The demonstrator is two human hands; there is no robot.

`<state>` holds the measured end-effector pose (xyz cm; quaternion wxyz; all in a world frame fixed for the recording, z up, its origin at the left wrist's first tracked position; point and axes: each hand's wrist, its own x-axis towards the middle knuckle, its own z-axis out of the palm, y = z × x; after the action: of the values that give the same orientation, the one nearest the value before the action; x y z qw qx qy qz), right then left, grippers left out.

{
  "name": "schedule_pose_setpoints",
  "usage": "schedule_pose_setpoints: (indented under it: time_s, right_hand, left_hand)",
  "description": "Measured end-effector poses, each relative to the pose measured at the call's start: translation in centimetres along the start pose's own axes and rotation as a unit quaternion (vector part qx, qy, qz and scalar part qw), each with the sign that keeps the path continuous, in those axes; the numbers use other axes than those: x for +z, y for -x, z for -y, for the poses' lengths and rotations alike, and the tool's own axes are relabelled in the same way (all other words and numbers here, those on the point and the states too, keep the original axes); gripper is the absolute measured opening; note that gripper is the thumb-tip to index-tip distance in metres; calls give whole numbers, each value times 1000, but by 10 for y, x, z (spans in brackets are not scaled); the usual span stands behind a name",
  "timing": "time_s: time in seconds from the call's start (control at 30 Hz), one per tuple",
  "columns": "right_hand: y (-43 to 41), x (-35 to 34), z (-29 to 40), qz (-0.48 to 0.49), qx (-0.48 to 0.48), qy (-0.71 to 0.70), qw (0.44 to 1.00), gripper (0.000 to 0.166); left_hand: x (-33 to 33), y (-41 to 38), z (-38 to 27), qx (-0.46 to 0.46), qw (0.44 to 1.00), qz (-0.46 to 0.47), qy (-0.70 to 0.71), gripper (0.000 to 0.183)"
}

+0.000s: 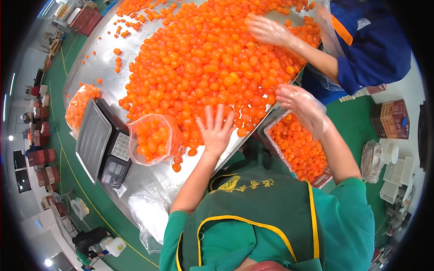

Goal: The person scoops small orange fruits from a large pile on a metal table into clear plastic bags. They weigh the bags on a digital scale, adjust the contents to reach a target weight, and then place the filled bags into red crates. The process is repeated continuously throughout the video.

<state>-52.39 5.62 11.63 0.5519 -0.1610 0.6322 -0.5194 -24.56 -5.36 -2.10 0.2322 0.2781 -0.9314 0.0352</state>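
Cherry tomatoes [203, 64], orange-red and loose, lie heaped on a stainless steel table [112, 81]. My bare left hand [217, 130] rests at the heap's near edge, fingers spread, holding nothing. To its left a clear plastic bag [152, 139] of tomatoes stands with its mouth open. My right hand [301, 105], in a clear plastic glove, is at the table's right edge; its fingers are partly extended with nothing seen in them. Below it is a lined crate [298, 149] full of tomatoes. A co-worker's gloved hand [269, 30] touches the heap at upper right.
A digital scale [112, 145] with a metal tray stands on the table's left part, beside a filled bag [81, 106] of tomatoes. Empty clear bags [149, 210] lie at the near left corner. Stacked plastic crates [390, 118] stand right. Another person [89, 244] bends by a white bucket at lower left.
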Motion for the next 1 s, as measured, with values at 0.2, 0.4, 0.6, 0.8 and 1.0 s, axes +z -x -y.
schedule_pose_setpoints:
  time_s: [0.2, 0.4, 0.6, 0.8, 1.0]
  right_hand:
    - [-74, 12, -21, 42, 174, -72, 981, 78]
    - [-124, 89, -81, 142, 107, -315, 932, 57]
    - [-118, 151, -71, 211, 166, -404, 874, 55]
    - [-84, 155, -45, 251, 139, -340, 896, 51]
    - [-43, 194, 17, 369, 38, -308, 876, 46]
  left_hand:
    - [-16, 4, 17, -219, 975, 5, 42, 84]
    - [0, -28, 15, -254, 955, -60, 138, 95]
    - [-9, -59, 17, -285, 925, -147, 204, 82]
    - [-25, -71, 9, -266, 919, -235, 172, 73]
    - [-102, -92, 16, -233, 901, -344, 127, 70]
